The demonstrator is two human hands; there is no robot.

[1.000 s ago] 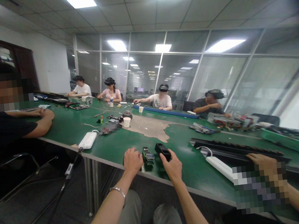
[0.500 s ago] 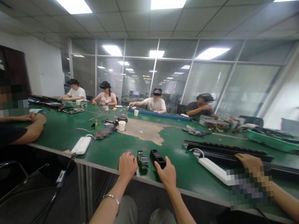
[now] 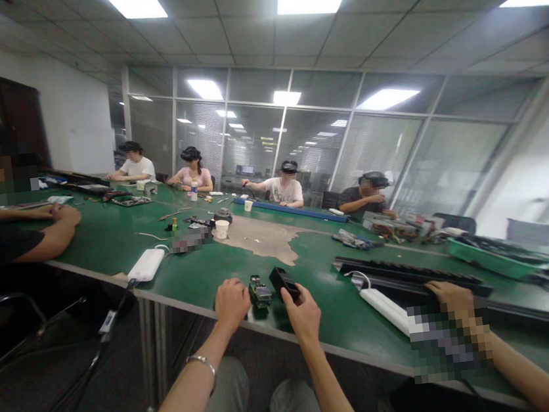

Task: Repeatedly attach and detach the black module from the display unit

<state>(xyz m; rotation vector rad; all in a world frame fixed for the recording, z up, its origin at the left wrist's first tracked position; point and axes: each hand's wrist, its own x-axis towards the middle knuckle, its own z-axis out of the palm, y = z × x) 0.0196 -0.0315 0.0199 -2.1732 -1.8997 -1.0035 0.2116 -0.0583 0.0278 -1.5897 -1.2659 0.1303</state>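
Observation:
My right hand (image 3: pixel 304 311) is closed on the lower right end of a black plastic casing (image 3: pixel 279 279), which is tilted over the green table near its front edge. Just left of it lies a small green circuit board (image 3: pixel 261 293) with a pale display-like block on it. My left hand (image 3: pixel 232 301) rests beside the board's left side with its fingers curled. Those fingertips are hidden, so whether they hold anything cannot be seen.
A white power strip (image 3: pixel 146 265) lies to the left, another white strip (image 3: pixel 388 309) to the right. A co-worker's hand (image 3: pixel 451 301) is by the long black rails (image 3: pixel 411 276). Ahead stands a paper cup (image 3: pixel 221 229); pliers-like tools (image 3: pixel 355 240) lie farther right.
My right hand has raised and tilted the black casing, its far end swinging up and left. My left hand and the circuit board stay about where they were. The view has shifted slightly.

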